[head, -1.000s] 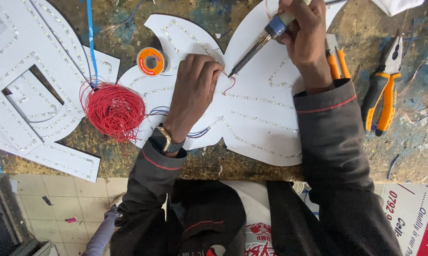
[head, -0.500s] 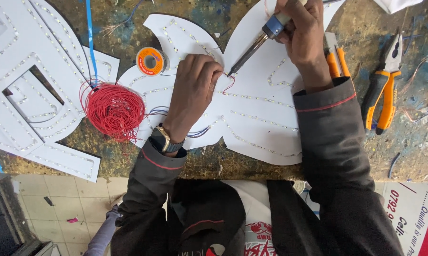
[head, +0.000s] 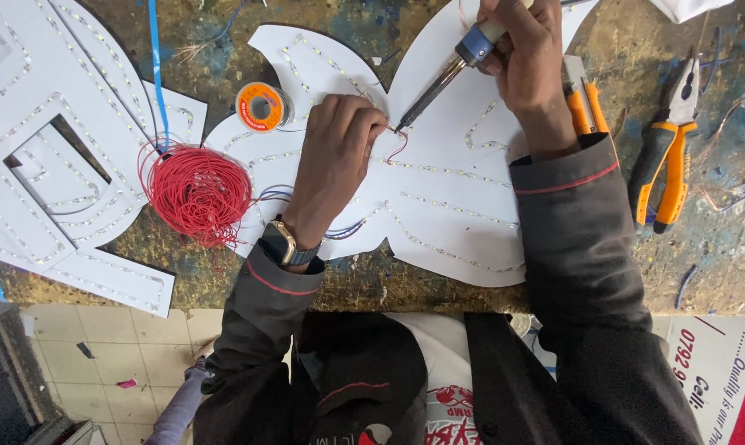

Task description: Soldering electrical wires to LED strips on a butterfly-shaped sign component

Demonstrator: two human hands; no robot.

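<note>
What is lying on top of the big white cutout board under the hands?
On the white cutout board lie dotted light strips, a red wire, the left hand and the soldering iron's tip. Whatever lies beneath the left hand is hidden.

Matt white plastic board [head: 463,206], metal soldering iron [head: 438,86], rough stained bench [head: 719,264], rubber-handled pliers [head: 665,165]

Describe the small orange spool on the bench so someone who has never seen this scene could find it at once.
Start at the big white cut-out panel lined with strips of tiny lights, in the middle of the worn workbench. Off its upper-left lobe, above the tangle of red wire, lies the orange spool, left of the left hand. It is the only small round orange reel; the other orange things are long tool handles.
</note>
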